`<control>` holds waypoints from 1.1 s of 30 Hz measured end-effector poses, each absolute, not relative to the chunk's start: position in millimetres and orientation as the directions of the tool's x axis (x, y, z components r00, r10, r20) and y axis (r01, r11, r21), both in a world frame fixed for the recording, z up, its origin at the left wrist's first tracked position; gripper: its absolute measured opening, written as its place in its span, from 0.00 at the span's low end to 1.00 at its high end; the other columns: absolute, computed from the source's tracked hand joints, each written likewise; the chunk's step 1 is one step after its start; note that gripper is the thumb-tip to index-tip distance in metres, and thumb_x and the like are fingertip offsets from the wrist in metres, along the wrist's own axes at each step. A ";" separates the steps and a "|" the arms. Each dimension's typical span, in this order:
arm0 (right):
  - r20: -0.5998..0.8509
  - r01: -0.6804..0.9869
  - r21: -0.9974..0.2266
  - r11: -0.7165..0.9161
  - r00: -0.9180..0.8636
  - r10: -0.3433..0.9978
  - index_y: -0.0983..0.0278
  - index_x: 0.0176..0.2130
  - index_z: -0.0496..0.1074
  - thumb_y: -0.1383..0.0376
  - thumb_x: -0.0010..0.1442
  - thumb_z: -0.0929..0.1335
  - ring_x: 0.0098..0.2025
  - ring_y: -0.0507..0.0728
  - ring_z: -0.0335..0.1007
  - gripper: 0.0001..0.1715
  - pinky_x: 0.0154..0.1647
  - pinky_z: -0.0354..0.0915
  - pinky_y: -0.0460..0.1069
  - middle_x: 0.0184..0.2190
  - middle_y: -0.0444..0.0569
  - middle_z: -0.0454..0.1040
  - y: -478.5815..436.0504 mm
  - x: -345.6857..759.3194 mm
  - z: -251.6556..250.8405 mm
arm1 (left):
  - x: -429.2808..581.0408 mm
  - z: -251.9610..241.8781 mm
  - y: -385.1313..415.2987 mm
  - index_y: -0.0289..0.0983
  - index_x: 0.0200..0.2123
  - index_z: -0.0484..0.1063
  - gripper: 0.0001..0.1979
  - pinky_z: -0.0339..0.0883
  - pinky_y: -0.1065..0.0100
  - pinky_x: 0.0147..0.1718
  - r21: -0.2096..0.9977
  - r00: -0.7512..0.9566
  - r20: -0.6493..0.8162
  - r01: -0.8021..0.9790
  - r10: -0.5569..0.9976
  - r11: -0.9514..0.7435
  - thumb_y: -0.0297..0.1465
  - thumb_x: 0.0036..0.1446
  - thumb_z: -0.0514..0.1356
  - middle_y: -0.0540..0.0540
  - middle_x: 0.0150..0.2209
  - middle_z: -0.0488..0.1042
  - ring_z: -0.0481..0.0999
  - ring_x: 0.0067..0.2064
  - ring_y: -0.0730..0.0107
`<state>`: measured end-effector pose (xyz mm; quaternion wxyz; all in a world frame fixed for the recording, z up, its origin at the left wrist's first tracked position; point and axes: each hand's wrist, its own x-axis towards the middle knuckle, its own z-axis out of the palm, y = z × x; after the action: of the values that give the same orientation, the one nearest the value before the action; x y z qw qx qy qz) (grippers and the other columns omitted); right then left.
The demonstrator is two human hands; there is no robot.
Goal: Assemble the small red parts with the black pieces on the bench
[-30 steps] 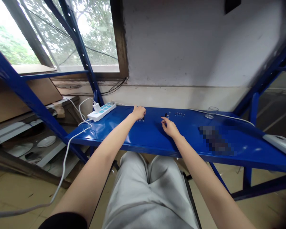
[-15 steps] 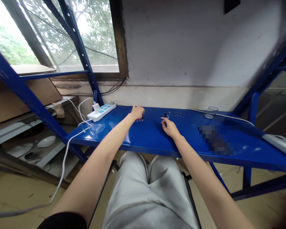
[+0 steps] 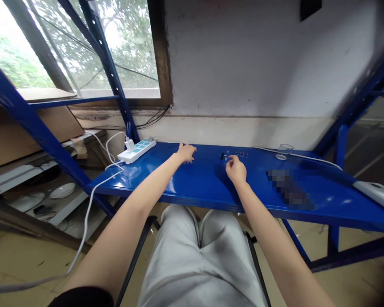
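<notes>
My left hand [image 3: 186,153] is over the far middle of the blue table [image 3: 179,184], fingers apart and pointing right. Just below it show several tiny pale pieces [image 3: 188,162], partly covered by the hand. My right hand [image 3: 236,170] is farther right, its fingers curled in with thumb and index close together. Whatever is in that pinch is too small to make out. Left of its fingertips stands a small black piece [image 3: 222,156], with small clear bits [image 3: 225,157] beside it. Several tiny pieces [image 3: 242,154] lie in rows behind the right hand.
A white power strip [image 3: 137,150] with a plug and cable lies at the table's left end. A clear glass [image 3: 283,151] stands at the back right. A blurred dark object [image 3: 289,189] lies right of my right arm, and a white device [image 3: 377,196] sits at the right edge.
My right hand has moved right, away from the black piece, and its fingers have curled in. My left hand's fingers have spread out.
</notes>
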<state>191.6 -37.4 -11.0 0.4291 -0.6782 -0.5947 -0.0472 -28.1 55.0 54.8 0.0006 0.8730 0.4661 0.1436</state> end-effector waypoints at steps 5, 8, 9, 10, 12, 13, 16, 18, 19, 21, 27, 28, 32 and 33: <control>0.486 0.805 -0.588 -0.074 0.425 0.763 0.68 0.46 0.67 0.70 0.52 0.59 0.42 0.66 0.70 0.21 0.44 0.61 0.61 0.36 0.61 0.74 -33.4 200.1 -13.2 | -2.4 54.2 29.8 0.38 0.44 0.69 0.18 0.46 0.53 0.54 0.279 0.594 0.412 0.640 0.691 -0.716 0.26 0.46 0.61 0.39 0.48 0.70 0.65 0.53 0.52; 0.432 0.821 -0.564 -0.085 0.381 0.817 0.68 0.49 0.66 0.71 0.51 0.60 0.49 0.68 0.65 0.24 0.49 0.56 0.66 0.45 0.64 0.70 -28.6 201.6 -21.6 | 16.7 42.0 20.3 0.39 0.49 0.66 0.21 0.48 0.50 0.53 0.298 0.633 0.398 0.595 0.664 -0.746 0.27 0.49 0.59 0.37 0.52 0.67 0.64 0.54 0.50; 0.433 0.826 -0.558 -0.076 0.368 0.823 0.68 0.49 0.65 0.71 0.50 0.61 0.51 0.68 0.64 0.25 0.51 0.54 0.67 0.47 0.64 0.69 -27.0 201.8 -24.6 | 22.6 36.1 18.9 0.40 0.50 0.65 0.23 0.49 0.49 0.53 0.324 0.629 0.388 0.591 0.674 -0.738 0.28 0.49 0.59 0.37 0.53 0.66 0.63 0.54 0.49; 0.444 0.830 -0.554 -0.057 0.353 0.824 0.67 0.49 0.65 0.72 0.50 0.61 0.53 0.68 0.62 0.26 0.53 0.51 0.69 0.48 0.63 0.68 -25.6 201.9 -27.4 | 28.2 29.7 18.2 0.41 0.51 0.64 0.24 0.49 0.49 0.53 0.362 0.619 0.378 0.586 0.689 -0.725 0.28 0.49 0.59 0.37 0.54 0.65 0.63 0.55 0.49; 0.459 0.829 -0.559 -0.030 0.339 0.821 0.66 0.50 0.65 0.71 0.49 0.61 0.56 0.68 0.58 0.26 0.54 0.47 0.71 0.51 0.62 0.66 -23.7 202.0 -31.5 | 38.8 17.0 18.0 0.43 0.54 0.61 0.26 0.51 0.48 0.53 0.430 0.582 0.362 0.589 0.728 -0.684 0.30 0.49 0.59 0.38 0.56 0.63 0.62 0.56 0.50; 0.457 0.829 -0.558 -0.027 0.335 0.824 0.66 0.51 0.65 0.71 0.49 0.61 0.57 0.67 0.56 0.27 0.55 0.45 0.71 0.53 0.61 0.65 -23.2 201.9 -32.5 | 43.8 11.4 18.2 0.44 0.56 0.58 0.28 0.51 0.48 0.53 0.439 0.568 0.335 0.612 0.752 -0.658 0.31 0.51 0.58 0.39 0.57 0.61 0.61 0.57 0.50; 0.402 0.849 -0.523 -0.076 0.325 0.856 0.67 0.54 0.62 0.71 0.51 0.60 0.61 0.65 0.50 0.29 0.58 0.42 0.69 0.57 0.59 0.61 -24.2 201.0 -31.3 | 58.2 0.5 18.5 0.45 0.62 0.44 0.31 0.50 0.45 0.53 0.359 0.558 0.236 0.710 0.795 -0.605 0.34 0.56 0.51 0.40 0.62 0.52 0.56 0.59 0.50; 0.356 0.865 -0.488 -0.114 0.317 0.879 0.68 0.56 0.60 0.71 0.53 0.59 0.62 0.64 0.47 0.30 0.59 0.40 0.68 0.58 0.57 0.58 -25.7 200.1 -28.3 | 66.9 -1.4 18.8 0.44 0.63 0.37 0.31 0.50 0.45 0.53 0.294 0.553 0.217 0.749 0.804 -0.594 0.34 0.58 0.47 0.41 0.63 0.49 0.55 0.60 0.51; 0.338 0.871 -0.476 -0.124 0.311 0.888 0.68 0.56 0.60 0.71 0.53 0.58 0.63 0.64 0.46 0.30 0.60 0.39 0.68 0.59 0.57 0.58 -26.4 199.7 -26.7 | 70.9 -1.1 19.2 0.44 0.64 0.36 0.31 0.50 0.46 0.53 0.273 0.546 0.223 0.760 0.807 -0.590 0.34 0.59 0.45 0.41 0.63 0.49 0.55 0.59 0.51; 0.315 0.878 -0.461 -0.131 0.299 0.901 0.69 0.57 0.59 0.70 0.54 0.58 0.63 0.65 0.44 0.30 0.60 0.37 0.68 0.60 0.57 0.57 -27.2 199.1 -24.2 | 78.2 0.6 21.0 0.43 0.64 0.34 0.31 0.51 0.46 0.52 0.251 0.524 0.248 0.778 0.815 -0.576 0.34 0.59 0.44 0.42 0.63 0.50 0.55 0.59 0.52; 0.276 0.896 -0.424 -0.134 0.268 0.923 0.69 0.57 0.58 0.69 0.56 0.58 0.64 0.67 0.41 0.29 0.58 0.35 0.71 0.60 0.57 0.55 -26.5 196.7 -24.5 | 94.1 2.3 32.4 0.43 0.63 0.44 0.27 0.52 0.47 0.52 0.217 0.517 0.231 0.799 0.824 -0.561 0.31 0.60 0.43 0.41 0.60 0.56 0.57 0.58 0.53; 0.270 0.901 -0.414 -0.133 0.261 0.927 0.68 0.57 0.59 0.69 0.56 0.58 0.64 0.67 0.40 0.29 0.58 0.35 0.72 0.60 0.57 0.55 -26.2 196.0 -25.1 | 96.0 1.7 34.0 0.42 0.61 0.49 0.25 0.52 0.48 0.52 0.203 0.521 0.240 0.798 0.819 -0.567 0.30 0.60 0.44 0.41 0.59 0.59 0.58 0.57 0.54; 0.248 0.916 -0.379 -0.131 0.237 0.940 0.65 0.58 0.58 0.67 0.58 0.57 0.64 0.65 0.38 0.28 0.57 0.33 0.73 0.61 0.56 0.54 -23.8 192.6 -26.1 | 99.3 -0.6 36.9 0.37 0.52 0.63 0.18 0.56 0.55 0.49 0.157 0.495 0.360 0.803 0.791 -0.574 0.25 0.57 0.48 0.40 0.48 0.70 0.65 0.51 0.59; 0.240 0.918 -0.374 -0.130 0.232 0.943 0.65 0.58 0.57 0.66 0.59 0.56 0.64 0.65 0.38 0.28 0.57 0.33 0.73 0.61 0.56 0.54 -22.9 191.9 -26.0 | 98.8 -0.9 36.9 0.36 0.49 0.65 0.17 0.57 0.57 0.48 0.154 0.484 0.384 0.806 0.786 -0.571 0.24 0.57 0.49 0.40 0.46 0.71 0.67 0.49 0.59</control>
<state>191.9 -22.9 -26.0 0.2269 -0.7513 -0.6192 0.0270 98.8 36.9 -0.9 -0.0237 0.8610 0.4625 0.2103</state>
